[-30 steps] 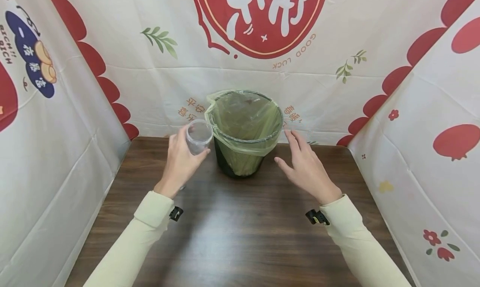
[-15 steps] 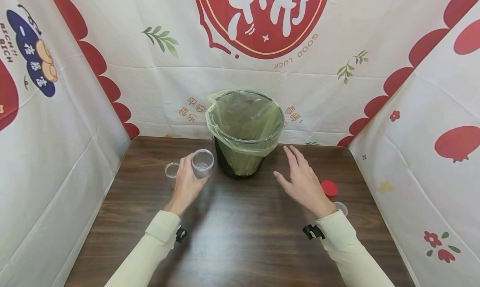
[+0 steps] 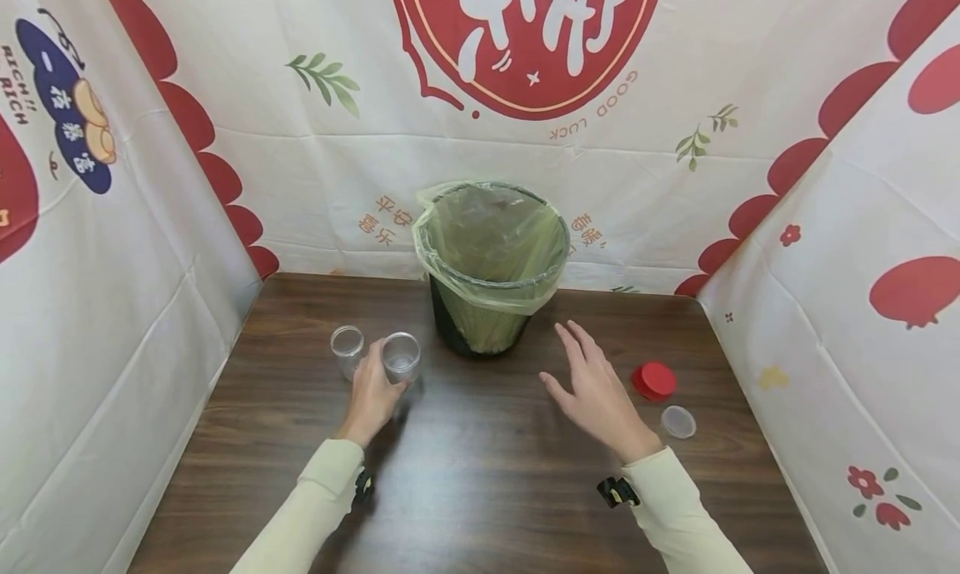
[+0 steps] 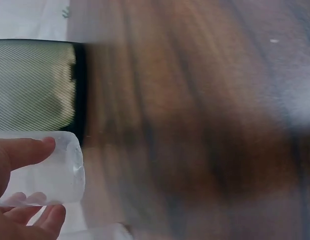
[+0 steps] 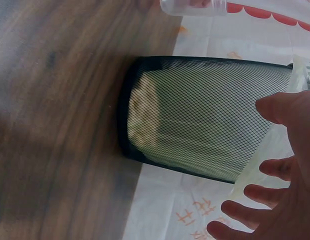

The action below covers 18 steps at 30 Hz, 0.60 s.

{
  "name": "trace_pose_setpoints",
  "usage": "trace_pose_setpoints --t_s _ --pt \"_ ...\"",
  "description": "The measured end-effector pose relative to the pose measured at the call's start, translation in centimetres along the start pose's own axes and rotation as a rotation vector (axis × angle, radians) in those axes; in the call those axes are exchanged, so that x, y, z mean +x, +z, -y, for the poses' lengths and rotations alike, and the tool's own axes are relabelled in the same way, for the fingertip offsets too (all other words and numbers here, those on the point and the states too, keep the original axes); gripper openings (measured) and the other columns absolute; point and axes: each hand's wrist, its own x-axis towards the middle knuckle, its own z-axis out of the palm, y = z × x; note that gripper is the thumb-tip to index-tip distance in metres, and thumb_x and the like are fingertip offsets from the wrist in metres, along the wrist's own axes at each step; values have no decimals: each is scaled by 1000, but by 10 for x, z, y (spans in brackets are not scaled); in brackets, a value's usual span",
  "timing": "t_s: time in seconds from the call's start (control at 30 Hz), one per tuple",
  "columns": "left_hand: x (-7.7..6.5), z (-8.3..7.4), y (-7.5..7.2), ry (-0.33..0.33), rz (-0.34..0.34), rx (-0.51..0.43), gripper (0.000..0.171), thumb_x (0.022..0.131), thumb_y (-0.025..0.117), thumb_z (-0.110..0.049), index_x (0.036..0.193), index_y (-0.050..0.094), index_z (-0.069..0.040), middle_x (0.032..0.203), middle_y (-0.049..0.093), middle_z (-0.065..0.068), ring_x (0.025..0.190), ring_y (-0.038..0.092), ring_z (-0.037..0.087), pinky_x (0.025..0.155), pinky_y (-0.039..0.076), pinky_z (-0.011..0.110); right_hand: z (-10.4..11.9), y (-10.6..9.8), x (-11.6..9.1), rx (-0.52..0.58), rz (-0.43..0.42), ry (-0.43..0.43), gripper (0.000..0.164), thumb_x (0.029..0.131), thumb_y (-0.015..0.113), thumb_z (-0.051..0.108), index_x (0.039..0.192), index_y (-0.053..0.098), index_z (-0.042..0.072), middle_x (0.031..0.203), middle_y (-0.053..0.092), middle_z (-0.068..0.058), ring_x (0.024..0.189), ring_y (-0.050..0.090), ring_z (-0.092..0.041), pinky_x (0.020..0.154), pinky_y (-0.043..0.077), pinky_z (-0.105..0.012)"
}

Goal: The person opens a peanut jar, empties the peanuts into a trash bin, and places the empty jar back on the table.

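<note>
My left hand (image 3: pixel 372 397) grips a clear plastic jar (image 3: pixel 402 359), upright and lidless, left of the mesh wastebasket. In the left wrist view, thumb and fingers wrap the jar (image 4: pixel 60 172), its base pointing toward the blurred table. A second clear jar (image 3: pixel 347 356) stands just left of that hand. My right hand (image 3: pixel 596 397) hovers over the table to the right of the wastebasket (image 3: pixel 483 328), holding nothing, its fingers spread and relaxed. The right wrist view shows its fingers (image 5: pixel 245 215) before the basket's mesh wall (image 5: pixel 200 120).
A pale green bag lines the wastebasket, folded over its rim (image 3: pixel 491 287). Red lids (image 3: pixel 656 380) and a clear lid (image 3: pixel 678 421) lie on the table (image 3: pixel 480 474) right of my right hand. Patterned white cloth (image 3: pixel 300 199) encloses the back and sides.
My left hand has brought the jar from beside the basket's rim down toward the table. My right hand has drawn back a little toward me, uncovering the lids.
</note>
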Motion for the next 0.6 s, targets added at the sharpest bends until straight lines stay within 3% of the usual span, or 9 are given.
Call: trace_pose_setpoints --t_s 0.17,0.27,0.4,0.6 --pt "5 37 21 59 -67 9 82 71 88 10 144 52 6 130 67 34 120 65 54 105 54 61 -1 6 -7 3 10 -2 81 101 77 28 166 36 4 171 34 -25 152 43 -51 118 42 -71" --pt "6 43 26 56 -84 4 81 69 89 11 142 53 7 128 67 35 120 65 55 106 54 61 -1 8 -9 1 13 -3 79 100 77 27 165 38 3 170 35 -25 151 43 -51 118 42 -71" --pt "1 26 19 -1 -56 -16 79 71 87 15 141 51 10 131 65 39 125 63 58 111 50 66 -1 8 -11 -1 21 6 78 100 77 28 164 39 3 170 35 -25 152 43 -51 120 40 -71" --pt "0 22 20 -52 -38 7 78 74 86 15 143 50 8 134 64 40 127 63 57 113 50 64 -1 6 -11 1 30 13 78 101 76 30 165 39 4 171 35 -25 153 42 -50 122 38 -70"
